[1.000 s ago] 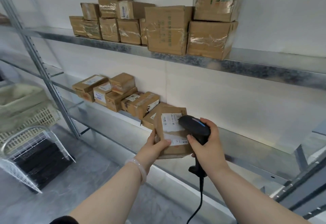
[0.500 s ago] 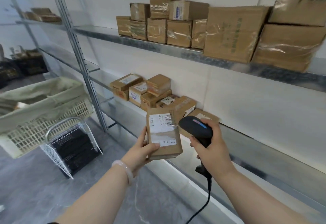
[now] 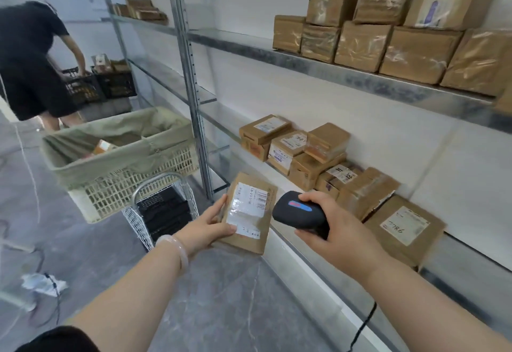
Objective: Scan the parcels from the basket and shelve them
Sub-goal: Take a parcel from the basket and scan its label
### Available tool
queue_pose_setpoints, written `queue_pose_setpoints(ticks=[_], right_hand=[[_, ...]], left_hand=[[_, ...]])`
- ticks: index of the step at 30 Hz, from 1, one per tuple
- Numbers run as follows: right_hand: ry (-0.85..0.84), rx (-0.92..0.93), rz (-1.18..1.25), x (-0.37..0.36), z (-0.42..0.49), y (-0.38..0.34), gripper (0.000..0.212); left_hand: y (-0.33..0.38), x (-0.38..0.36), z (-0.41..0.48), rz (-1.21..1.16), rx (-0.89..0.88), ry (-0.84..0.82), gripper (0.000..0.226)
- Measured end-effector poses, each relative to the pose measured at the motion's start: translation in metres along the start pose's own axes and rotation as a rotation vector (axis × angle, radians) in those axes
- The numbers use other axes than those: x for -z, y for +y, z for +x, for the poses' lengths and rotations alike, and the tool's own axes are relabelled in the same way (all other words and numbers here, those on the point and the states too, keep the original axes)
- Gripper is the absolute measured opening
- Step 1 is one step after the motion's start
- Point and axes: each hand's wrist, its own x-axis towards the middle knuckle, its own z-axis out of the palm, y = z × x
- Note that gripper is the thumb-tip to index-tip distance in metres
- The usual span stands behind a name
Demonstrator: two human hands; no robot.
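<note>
Flat brown cardboard parcel (image 3: 249,213), white barcode label up under clear tape, tilted, gripped at its left edge by left hand (image 3: 206,231), thumb on label. Black handheld scanner (image 3: 297,211), blue-red mark on top, gripped in right hand (image 3: 335,232), nose just beside parcel's right edge. Cream lattice basket (image 3: 133,185) with greenish cloth liner, left of shelving, holding one visible loose parcel (image 3: 103,146). Labelled parcels (image 3: 302,155) stacked and leaning on middle shelf (image 3: 468,277). Taped boxes (image 3: 388,44) in two tiers on upper shelf (image 3: 360,78).
</note>
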Motion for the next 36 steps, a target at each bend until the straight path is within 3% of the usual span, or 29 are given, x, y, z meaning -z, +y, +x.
queue_pose_setpoints(ticks=[8,17,21,23,29,36], right_hand=[[-0.172,0.14,-0.198,-0.031,0.061,-0.05,0.061],[-0.233,0.179,-0.306,-0.032,0.096,-0.093,0.06],[-0.257,0.194,-0.342,-0.036,0.11,-0.105,0.059],[-0.268,0.193,-0.353,-0.039,0.117,-0.109,0.059],[-0.294,0.202,-0.348,-0.042,0.143,-0.118,0.058],[-0.298,0.217,-0.138,-0.077,0.204,-0.099,0.061]], left_hand=[[0.005,0.092,0.012,0.102,0.066,0.039,0.113],[-0.002,0.149,0.025,0.088,0.075,0.08,0.106],[-0.007,0.167,0.032,0.055,0.09,0.097,0.09],[-0.006,0.173,0.034,0.064,0.09,0.11,0.095],[-0.007,0.196,0.045,0.037,0.1,0.112,0.111],[-0.003,0.215,0.075,-0.106,0.116,0.176,0.105]])
